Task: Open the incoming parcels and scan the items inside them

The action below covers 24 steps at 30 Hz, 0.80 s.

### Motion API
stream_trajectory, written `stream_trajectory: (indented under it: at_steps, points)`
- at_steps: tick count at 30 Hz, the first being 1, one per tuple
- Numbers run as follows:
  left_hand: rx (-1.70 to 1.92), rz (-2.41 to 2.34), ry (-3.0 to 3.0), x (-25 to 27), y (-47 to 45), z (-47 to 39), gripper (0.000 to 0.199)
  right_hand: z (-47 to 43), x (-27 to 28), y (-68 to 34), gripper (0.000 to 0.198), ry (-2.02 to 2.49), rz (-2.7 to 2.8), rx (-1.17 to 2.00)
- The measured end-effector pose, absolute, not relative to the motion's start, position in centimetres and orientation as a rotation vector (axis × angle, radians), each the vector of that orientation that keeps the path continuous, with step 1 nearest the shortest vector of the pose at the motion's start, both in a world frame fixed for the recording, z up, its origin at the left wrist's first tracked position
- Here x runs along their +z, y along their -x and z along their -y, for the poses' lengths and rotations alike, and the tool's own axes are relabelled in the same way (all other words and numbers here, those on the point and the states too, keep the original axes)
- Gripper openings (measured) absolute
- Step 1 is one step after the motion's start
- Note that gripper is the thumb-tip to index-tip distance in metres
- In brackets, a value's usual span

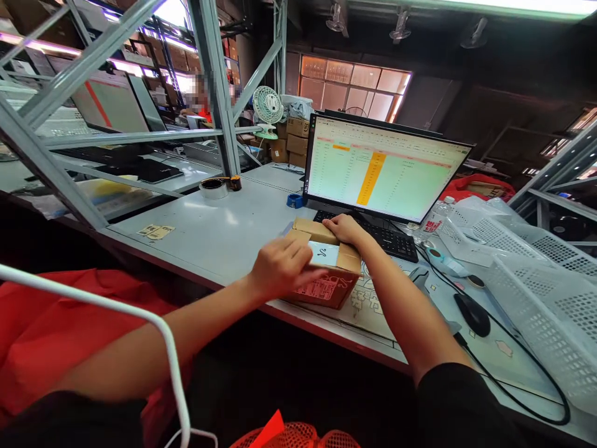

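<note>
A small brown cardboard box [326,285] with red print on its near side sits at the table's front edge, its top partly open. Between its flaps shows a white item [323,252] with a dark squiggle on it. My left hand [282,264] is at the box's near left corner, fingers curled and slightly blurred; whatever lies in them is hidden. From the far right side, my right hand [345,229] grips the box's upper edge, its fingers bent over the flap. Under the box lies a flat printed cardboard sheet [368,305].
Behind the box stand a monitor [382,165] and a keyboard [392,239]. To the right are a mouse [472,314], a scanner-like grey device [420,278], cables and white plastic baskets [550,317]. Tape rolls [214,188] rest at the left near a metal frame [219,93].
</note>
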<state>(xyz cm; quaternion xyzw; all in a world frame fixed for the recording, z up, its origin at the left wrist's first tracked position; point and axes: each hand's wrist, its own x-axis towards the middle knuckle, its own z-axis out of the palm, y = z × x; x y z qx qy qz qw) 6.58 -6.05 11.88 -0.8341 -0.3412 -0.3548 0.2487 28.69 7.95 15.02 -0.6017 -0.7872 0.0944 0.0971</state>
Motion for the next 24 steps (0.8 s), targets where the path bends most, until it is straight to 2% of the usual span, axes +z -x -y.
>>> stream_trajectory:
  at_steps: [4,8,10,12,15,18,21,24]
  points:
    - [-0.931,0.928,2.370,9.0,-4.9,10.5,0.043,-7.9,15.0,-28.7,0.051,1.750,2.332,0.317]
    - [-0.683,1.159,2.679,13.2,-5.0,8.5,0.024,-7.8,14.9,-28.9,0.051,1.717,2.321,0.325]
    - [-0.445,1.201,2.780,16.7,-6.2,5.5,0.028,-7.7,14.8,-29.1,0.050,1.694,2.307,0.312]
    - [-0.125,1.155,2.881,19.4,-8.0,2.7,0.040,-7.4,14.6,-29.2,0.048,1.663,2.288,0.296]
    - [0.172,1.122,2.932,20.8,-10.9,0.4,0.059,-6.9,14.5,-29.1,0.043,1.595,2.239,0.276]
    - [0.311,1.159,2.839,20.2,-12.6,0.1,0.051,-6.5,14.9,-28.8,0.043,1.484,2.143,0.266]
    - [0.424,1.181,2.743,20.1,-12.0,0.3,0.041,-5.6,15.5,-30.1,0.056,1.387,1.964,0.225]
    - [0.299,1.158,2.727,21.1,-9.0,0.9,0.055,-2.9,15.0,-34.0,0.064,1.213,1.632,0.299]
